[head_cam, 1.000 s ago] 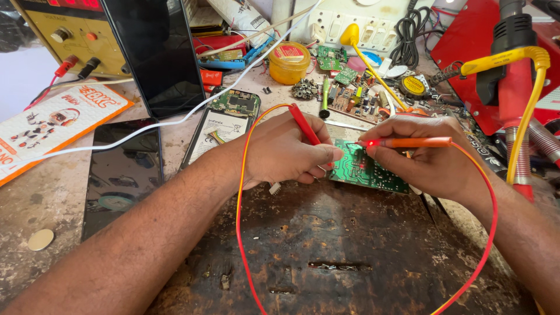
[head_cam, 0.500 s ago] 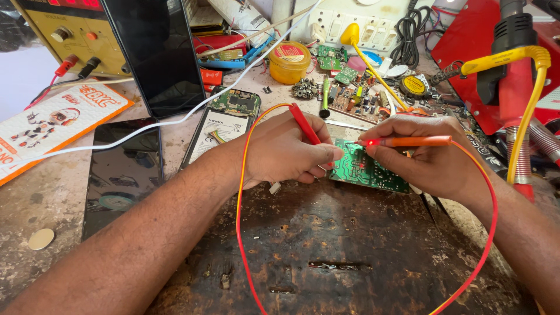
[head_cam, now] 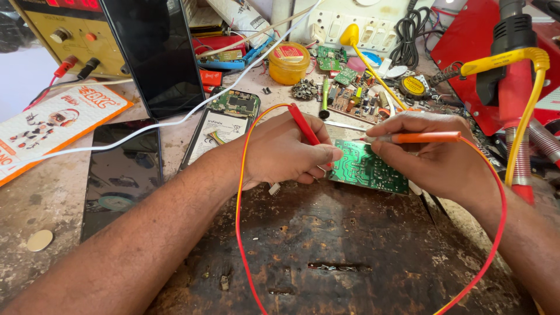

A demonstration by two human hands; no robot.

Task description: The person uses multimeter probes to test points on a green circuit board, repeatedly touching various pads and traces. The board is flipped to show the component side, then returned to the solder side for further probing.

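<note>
Head view: both hands grip probes, red [head_cam: 304,132] left, orange [head_cam: 421,137] right, over green circuit board [head_cam: 366,169].

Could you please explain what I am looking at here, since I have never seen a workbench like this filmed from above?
The picture comes from a camera worn on a person's head, looking down at their own two bare hands over a cluttered repair bench. The left hand grips a red test probe like a pen, and the right hand holds an orange test probe. Both tips are over a green circuit board lying between the hands; whether they touch it cannot be told. Thin red and orange leads trail from the probes toward the viewer. Around them lie a phone with a dark screen, an opened phone, a yellow round tin, loose small boards and a yellow power supply at the back.
</note>
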